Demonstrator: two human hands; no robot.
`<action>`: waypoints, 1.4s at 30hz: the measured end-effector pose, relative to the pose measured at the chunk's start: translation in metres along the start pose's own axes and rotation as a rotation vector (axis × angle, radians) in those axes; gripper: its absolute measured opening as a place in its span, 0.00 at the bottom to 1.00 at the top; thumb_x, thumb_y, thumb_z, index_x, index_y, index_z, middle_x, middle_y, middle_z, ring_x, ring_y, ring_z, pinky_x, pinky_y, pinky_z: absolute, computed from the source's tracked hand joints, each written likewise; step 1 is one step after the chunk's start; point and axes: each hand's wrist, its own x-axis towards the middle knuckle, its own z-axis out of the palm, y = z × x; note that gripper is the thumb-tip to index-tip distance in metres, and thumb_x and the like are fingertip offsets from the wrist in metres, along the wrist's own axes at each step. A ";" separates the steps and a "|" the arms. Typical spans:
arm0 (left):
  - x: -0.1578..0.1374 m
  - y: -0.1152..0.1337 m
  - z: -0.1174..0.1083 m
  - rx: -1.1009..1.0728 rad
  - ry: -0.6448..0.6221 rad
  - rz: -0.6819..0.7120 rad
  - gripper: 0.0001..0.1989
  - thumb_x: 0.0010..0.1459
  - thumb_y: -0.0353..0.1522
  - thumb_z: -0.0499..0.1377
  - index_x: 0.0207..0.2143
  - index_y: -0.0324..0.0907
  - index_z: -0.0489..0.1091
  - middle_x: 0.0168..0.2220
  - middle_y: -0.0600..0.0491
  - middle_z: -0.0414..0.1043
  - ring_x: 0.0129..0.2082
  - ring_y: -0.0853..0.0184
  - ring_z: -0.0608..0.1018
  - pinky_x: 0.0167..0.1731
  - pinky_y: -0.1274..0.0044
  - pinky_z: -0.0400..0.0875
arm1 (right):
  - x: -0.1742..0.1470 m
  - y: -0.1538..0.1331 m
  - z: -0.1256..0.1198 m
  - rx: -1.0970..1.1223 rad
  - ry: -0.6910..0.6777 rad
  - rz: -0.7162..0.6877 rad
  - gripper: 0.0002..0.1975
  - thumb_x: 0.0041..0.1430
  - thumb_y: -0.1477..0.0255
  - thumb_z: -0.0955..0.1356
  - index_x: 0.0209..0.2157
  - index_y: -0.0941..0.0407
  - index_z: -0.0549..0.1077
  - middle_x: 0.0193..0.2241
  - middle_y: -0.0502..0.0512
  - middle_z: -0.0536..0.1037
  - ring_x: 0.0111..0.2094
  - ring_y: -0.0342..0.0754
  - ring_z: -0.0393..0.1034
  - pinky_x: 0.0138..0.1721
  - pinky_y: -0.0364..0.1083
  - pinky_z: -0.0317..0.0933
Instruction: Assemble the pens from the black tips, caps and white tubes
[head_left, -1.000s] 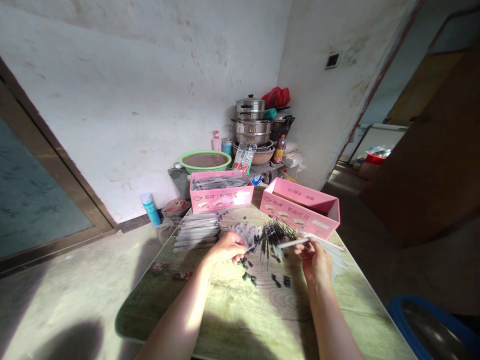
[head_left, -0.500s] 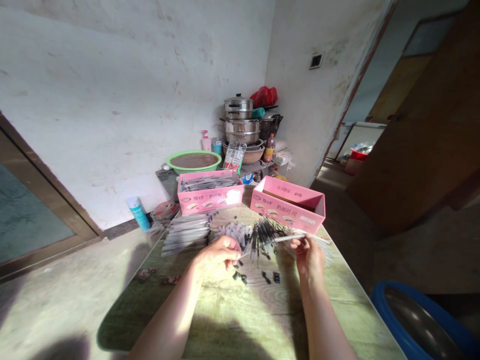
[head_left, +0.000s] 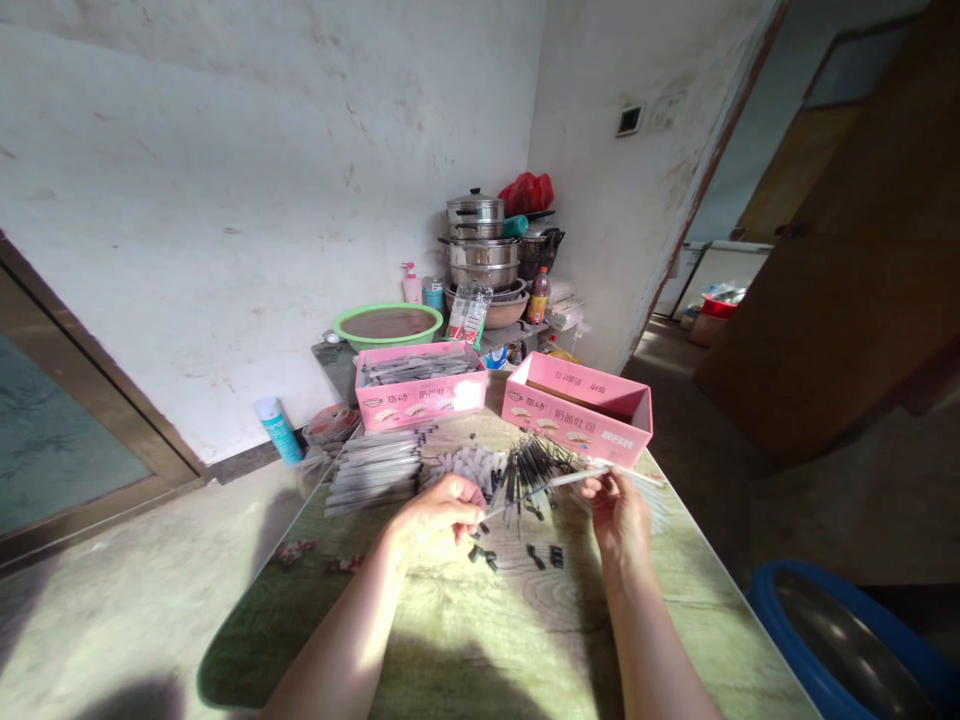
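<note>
My left hand (head_left: 439,515) pinches the near end of a thin pen refill (head_left: 498,511). My right hand (head_left: 619,520) has its fingers closed on a whitish pen barrel (head_left: 571,479), which lines up with the refill; how far one sits inside the other I cannot tell. Behind them, dark refills (head_left: 527,468) fan out on the table. White barrels (head_left: 375,472) lie stacked to the left, beside a heap of small whitish parts (head_left: 466,462). Several small black pieces that look like pen caps (head_left: 556,556) are scattered nearer me.
At the back of the wood-patterned table (head_left: 450,640) stand two pink boxes: the left box (head_left: 420,403) holds many pen-like sticks, the right box (head_left: 574,425) shows a brown inside. Beyond are a green basin (head_left: 341,325) and stacked pots (head_left: 484,260). A blue tub (head_left: 769,600) stands right.
Both hands keep nearly the same pose, still on the refill and barrel. The whole view has shifted very slightly.
</note>
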 end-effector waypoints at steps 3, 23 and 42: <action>0.001 -0.002 0.000 -0.035 0.030 0.003 0.12 0.41 0.37 0.66 0.26 0.38 0.71 0.19 0.55 0.68 0.19 0.71 0.70 0.21 0.77 0.68 | 0.000 0.000 0.000 0.001 0.005 0.038 0.11 0.49 0.73 0.79 0.32 0.58 0.75 0.21 0.50 0.80 0.18 0.45 0.76 0.18 0.39 0.73; 0.009 -0.013 0.000 -0.130 0.060 -0.027 0.14 0.43 0.40 0.69 0.26 0.40 0.72 0.20 0.55 0.72 0.17 0.72 0.71 0.21 0.78 0.67 | -0.008 0.006 0.006 -0.135 -0.049 0.008 0.16 0.45 0.68 0.81 0.28 0.56 0.73 0.22 0.52 0.81 0.19 0.46 0.76 0.20 0.42 0.74; 0.028 -0.012 0.010 0.235 0.516 0.278 0.07 0.59 0.35 0.62 0.36 0.40 0.76 0.29 0.52 0.77 0.27 0.65 0.77 0.31 0.75 0.70 | -0.025 0.015 0.016 -0.152 -0.307 0.247 0.15 0.45 0.68 0.81 0.31 0.56 0.75 0.23 0.57 0.82 0.21 0.51 0.78 0.22 0.46 0.74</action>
